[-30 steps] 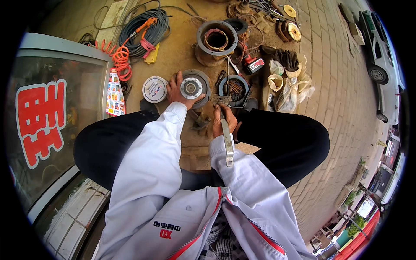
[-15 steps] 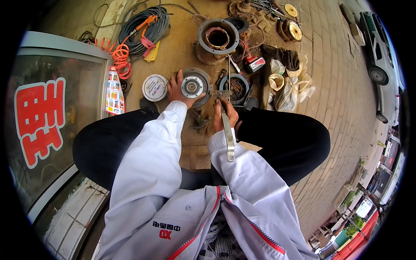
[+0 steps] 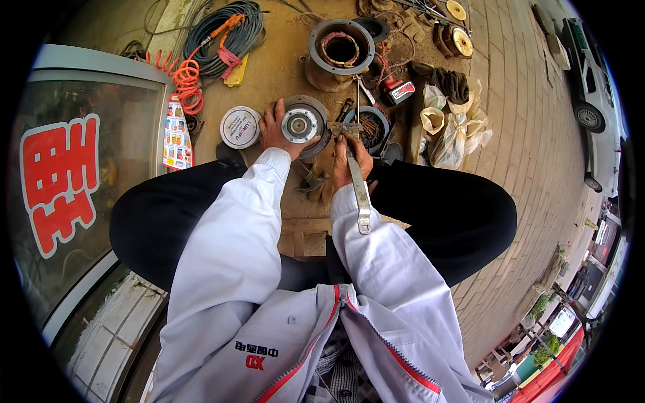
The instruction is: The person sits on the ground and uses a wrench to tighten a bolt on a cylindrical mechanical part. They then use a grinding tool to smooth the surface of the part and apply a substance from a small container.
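Note:
My left hand curls round the side of a round grey metal end cover with a bearing-like hub at its middle. The cover sits on the ground between my knees, its hub facing up. Just right of it, my right hand is closed on a bearing puller. One flat arm of the puller runs back over my right wrist to a hooked end, and a thin rod points away from me. Its crosspiece lies close to the cover's right edge; whether they touch is unclear.
Beyond the cover stands a motor housing with a winding inside. A bowl of bolts, a red cordless tool and plastic bags lie to the right. A round white-lidded tin and coiled hose lie left, near a glass door.
My right hand has shifted slightly right and away from me with the puller, whose hooked end has moved off a little. My left hand stays on the cover.

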`<state>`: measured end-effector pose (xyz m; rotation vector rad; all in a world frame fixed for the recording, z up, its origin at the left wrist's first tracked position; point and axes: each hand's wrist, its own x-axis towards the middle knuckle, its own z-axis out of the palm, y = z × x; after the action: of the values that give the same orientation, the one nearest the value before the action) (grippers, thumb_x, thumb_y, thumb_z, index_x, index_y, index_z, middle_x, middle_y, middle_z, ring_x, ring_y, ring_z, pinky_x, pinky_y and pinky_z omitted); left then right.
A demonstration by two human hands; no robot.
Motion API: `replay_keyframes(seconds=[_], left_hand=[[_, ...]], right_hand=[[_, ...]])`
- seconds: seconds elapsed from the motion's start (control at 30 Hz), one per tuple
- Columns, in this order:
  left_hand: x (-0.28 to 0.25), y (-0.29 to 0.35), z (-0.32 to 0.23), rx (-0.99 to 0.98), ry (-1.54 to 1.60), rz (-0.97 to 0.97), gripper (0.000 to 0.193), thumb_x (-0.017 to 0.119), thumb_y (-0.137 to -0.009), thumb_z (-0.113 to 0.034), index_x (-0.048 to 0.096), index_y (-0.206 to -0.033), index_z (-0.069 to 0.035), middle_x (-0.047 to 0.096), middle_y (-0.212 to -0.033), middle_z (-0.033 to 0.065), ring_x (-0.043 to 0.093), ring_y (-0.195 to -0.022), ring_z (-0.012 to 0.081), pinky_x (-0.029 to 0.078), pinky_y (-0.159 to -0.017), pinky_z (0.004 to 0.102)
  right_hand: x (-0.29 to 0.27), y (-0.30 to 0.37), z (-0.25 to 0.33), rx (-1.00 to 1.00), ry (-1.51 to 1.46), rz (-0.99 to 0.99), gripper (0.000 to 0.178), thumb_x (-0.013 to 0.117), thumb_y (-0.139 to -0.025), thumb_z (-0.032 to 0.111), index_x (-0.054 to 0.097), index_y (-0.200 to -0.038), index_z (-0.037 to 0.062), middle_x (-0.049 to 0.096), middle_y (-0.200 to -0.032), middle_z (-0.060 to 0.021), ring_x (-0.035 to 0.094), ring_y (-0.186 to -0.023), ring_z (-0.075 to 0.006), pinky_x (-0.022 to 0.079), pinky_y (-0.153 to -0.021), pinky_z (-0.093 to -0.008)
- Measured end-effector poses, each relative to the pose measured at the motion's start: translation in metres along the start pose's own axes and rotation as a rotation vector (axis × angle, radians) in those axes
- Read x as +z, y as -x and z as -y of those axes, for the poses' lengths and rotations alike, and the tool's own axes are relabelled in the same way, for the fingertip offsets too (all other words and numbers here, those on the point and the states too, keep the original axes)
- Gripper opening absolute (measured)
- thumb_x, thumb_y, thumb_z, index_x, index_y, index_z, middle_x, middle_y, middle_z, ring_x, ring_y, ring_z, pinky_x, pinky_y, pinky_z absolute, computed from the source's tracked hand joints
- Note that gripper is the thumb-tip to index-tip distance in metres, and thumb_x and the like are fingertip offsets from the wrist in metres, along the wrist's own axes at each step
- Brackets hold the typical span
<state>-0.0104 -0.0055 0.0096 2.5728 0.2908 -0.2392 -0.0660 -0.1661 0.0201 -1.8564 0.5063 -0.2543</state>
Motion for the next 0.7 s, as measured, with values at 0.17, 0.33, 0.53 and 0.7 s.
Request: replay_keyframes(seconds=[0.17, 0.33, 0.53, 0.7], left_hand=[[-0.008, 0.001, -0.007, -0.063, 0.01, 0.055, 0.132, 0.092, -0.055, -0.054, 0.017, -0.155, -0.011, 0.029, -0.15, 0.0193, 0.031, -0.138, 0.0426, 0.028, -0.117, 0.0496], [-0.007, -0.001, -0.004, -0.041, -0.017, 0.05, 0.132, 0.091, -0.055, -0.058, 0.017, -0.155, -0.012, 0.028, -0.152, 0.0195, 0.031, -0.139, 0.0433, 0.027, -0.117, 0.0501], [-0.01, -0.008, -0.002, 0.073, -0.011, 0.06, 0.132, 0.091, -0.055, -0.058, 0.019, -0.155, -0.011, 0.033, -0.15, 0.0207, 0.032, -0.139, 0.044, 0.027, -0.116, 0.0537], [-0.018, -0.014, 0.002, 0.132, -0.019, 0.13, 0.13, 0.092, -0.054, -0.055, 0.022, -0.155, -0.012, 0.033, -0.151, 0.0225, 0.033, -0.137, 0.0448, 0.028, -0.116, 0.052]], right_hand=[[-0.003, 0.012, -0.015, -0.098, -0.016, -0.021, 0.022, 0.071, -0.093, 0.014, 0.07, -0.106, -0.0039, 0.07, -0.082, -0.0083, 0.064, -0.075, -0.0118, 0.051, -0.07, -0.0255], [-0.003, 0.004, 0.008, -0.018, 0.044, 0.023, 0.019, 0.07, -0.089, 0.013, 0.072, -0.103, 0.0002, 0.073, -0.092, -0.0191, 0.073, -0.084, -0.0297, 0.055, -0.076, -0.0344], [0.002, -0.007, 0.01, -0.03, -0.016, -0.03, 0.021, 0.074, -0.091, 0.015, 0.071, -0.102, -0.0028, 0.073, -0.087, -0.0097, 0.068, -0.085, -0.0127, 0.054, -0.077, -0.0264], [-0.003, 0.018, -0.004, -0.159, 0.004, -0.051, 0.023, 0.071, -0.093, 0.014, 0.07, -0.107, -0.0046, 0.072, -0.085, -0.0089, 0.062, -0.076, -0.0112, 0.051, -0.07, -0.0266]])
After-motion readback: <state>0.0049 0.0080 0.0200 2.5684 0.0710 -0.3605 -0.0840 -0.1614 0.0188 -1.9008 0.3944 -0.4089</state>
